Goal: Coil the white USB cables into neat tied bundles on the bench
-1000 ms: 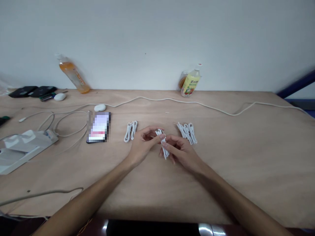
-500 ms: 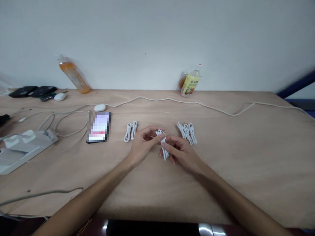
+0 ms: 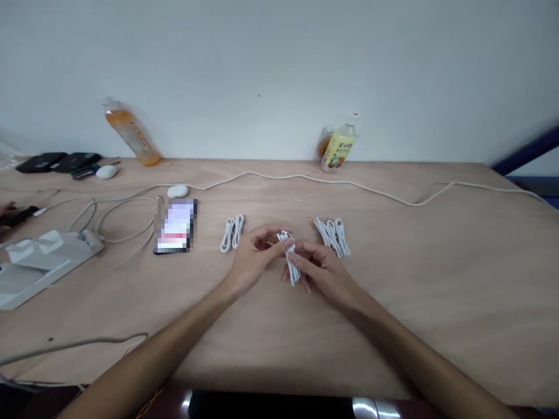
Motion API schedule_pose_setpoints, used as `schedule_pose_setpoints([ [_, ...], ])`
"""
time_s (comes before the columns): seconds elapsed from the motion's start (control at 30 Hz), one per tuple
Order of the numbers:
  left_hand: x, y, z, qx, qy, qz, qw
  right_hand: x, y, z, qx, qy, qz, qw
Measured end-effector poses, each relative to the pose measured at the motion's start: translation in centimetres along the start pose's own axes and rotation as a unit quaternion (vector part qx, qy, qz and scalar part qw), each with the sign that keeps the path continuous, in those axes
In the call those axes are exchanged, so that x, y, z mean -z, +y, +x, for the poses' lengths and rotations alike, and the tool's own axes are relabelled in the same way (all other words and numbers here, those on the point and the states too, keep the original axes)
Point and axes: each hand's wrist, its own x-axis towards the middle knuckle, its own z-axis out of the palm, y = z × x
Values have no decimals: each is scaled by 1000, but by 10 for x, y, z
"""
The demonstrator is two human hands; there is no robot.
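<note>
The left hand (image 3: 250,256) pinches the upper part of a white cable bundle (image 3: 293,270) between thumb and fingers, and the right hand (image 3: 326,269) grips the same bundle lower down, its thumb laid across the strands. The bundle tilts between the two hands, its lower end poking out below the right thumb, over the table (image 3: 428,291).

Just beyond the left hand lies a pair of coiled white cables (image 3: 232,233); behind the right hand rests a cluster of coiled cables (image 3: 332,237), side by side. Farther left are a phone (image 3: 176,227) with a blurred-out screen and, just behind it, a white case (image 3: 177,191). A white tray (image 3: 52,281) sits near the left edge, and past it another person's hand (image 3: 5,208) shows beside a dark object (image 3: 20,216). A long pale cable (image 3: 301,176) crosses the back, where an orange bottle (image 3: 133,137) and a yellow bottle (image 3: 339,150) lean at the wall (image 3: 227,70).
</note>
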Motion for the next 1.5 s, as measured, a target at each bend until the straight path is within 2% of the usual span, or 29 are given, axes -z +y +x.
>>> schedule_pose_setpoints([
  [1.5,2,0,1,7,-18,19,1000,1,1,0,7,8,-18,1000],
])
